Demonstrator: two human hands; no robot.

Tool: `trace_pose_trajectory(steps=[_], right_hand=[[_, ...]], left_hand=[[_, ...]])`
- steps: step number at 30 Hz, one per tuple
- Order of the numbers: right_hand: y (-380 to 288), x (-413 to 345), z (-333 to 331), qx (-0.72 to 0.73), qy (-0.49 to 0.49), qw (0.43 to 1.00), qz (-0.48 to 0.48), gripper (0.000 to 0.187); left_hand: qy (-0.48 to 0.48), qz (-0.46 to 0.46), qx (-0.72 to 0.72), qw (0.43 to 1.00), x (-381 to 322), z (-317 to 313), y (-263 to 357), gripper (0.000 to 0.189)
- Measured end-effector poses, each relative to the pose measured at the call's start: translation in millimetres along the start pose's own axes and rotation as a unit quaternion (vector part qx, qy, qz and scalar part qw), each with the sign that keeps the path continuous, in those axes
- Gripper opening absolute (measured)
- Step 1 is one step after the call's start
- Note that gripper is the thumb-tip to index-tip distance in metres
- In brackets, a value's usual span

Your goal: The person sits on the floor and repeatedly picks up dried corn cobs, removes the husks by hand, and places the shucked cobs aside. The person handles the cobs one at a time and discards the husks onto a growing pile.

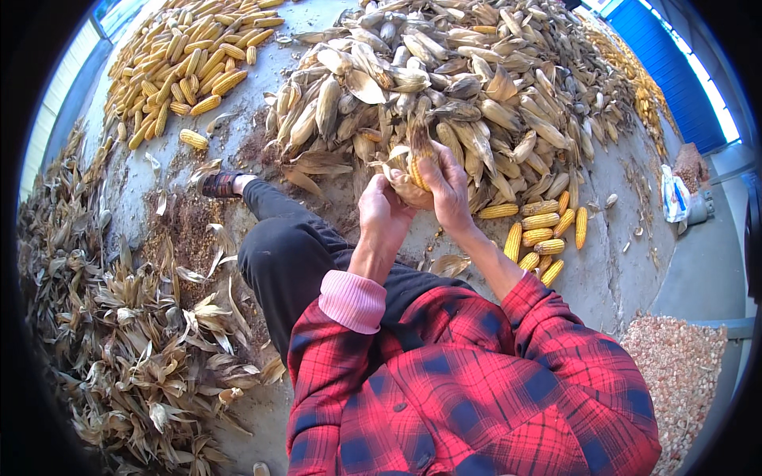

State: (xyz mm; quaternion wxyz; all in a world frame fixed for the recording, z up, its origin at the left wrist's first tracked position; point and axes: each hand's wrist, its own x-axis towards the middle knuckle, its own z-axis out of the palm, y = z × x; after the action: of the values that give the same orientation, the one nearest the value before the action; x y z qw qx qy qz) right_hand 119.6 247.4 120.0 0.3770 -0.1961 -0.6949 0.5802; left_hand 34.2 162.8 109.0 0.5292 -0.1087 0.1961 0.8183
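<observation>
Between my two hands is an ear of corn (pixel 418 172) with its yellow kernels partly bared and dark dry silk at its tip, which points away from me. My left hand (pixel 386 209) grips the dry husk (pixel 409 193) on the left side and base of the ear. Around the ear's right side, my right hand (pixel 447 187) is closed with the thumb along the kernels. A large heap of unhusked corn ears (pixel 464 89) lies directly beyond both hands. Several bare yellow cobs (pixel 540 221) lie on the floor to the right of my right hand.
A pile of husked corn (pixel 190 59) lies at the far left, with one loose cob (pixel 193 139) near it. Stripped husks (pixel 137 345) cover the floor at left. My bent leg (pixel 286 250) crosses the middle. At right are a white plastic bag (pixel 675 196) and a heap of pinkish pieces (pixel 673 381).
</observation>
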Motion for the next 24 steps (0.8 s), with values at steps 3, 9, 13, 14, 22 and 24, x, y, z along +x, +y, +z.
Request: trace_pose_trajectory(steps=[3,9,13,14,22,24], right_hand=[[15,14,-4,0.194,0.06,0.971,0.127,0.036],[47,36,-24,0.329,0.208,0.866,0.314,0.041],[39,34,-32,0.193,0.04,0.957,0.211,0.035],[34,30,-30,0.11,0.009,0.979,0.172,0.037],[-7,10,-12,-0.204,-0.243,0.948,0.006,0.069],[-11,13,-15,-0.189,-0.276,0.942,0.02,0.078]], left_hand=[[-0.05,-0.014,-0.042,0.998,-10,13,4,0.022],[-0.016,0.071,0.117,0.991,-22,18,17,0.029],[0.093,0.137,0.237,0.957,4,2,8,0.024],[0.077,0.157,0.275,0.945,8,-3,1,0.024],[0.067,0.185,0.291,0.936,16,-19,-6,0.028],[0.026,0.171,0.211,0.962,13,-17,-3,0.024]])
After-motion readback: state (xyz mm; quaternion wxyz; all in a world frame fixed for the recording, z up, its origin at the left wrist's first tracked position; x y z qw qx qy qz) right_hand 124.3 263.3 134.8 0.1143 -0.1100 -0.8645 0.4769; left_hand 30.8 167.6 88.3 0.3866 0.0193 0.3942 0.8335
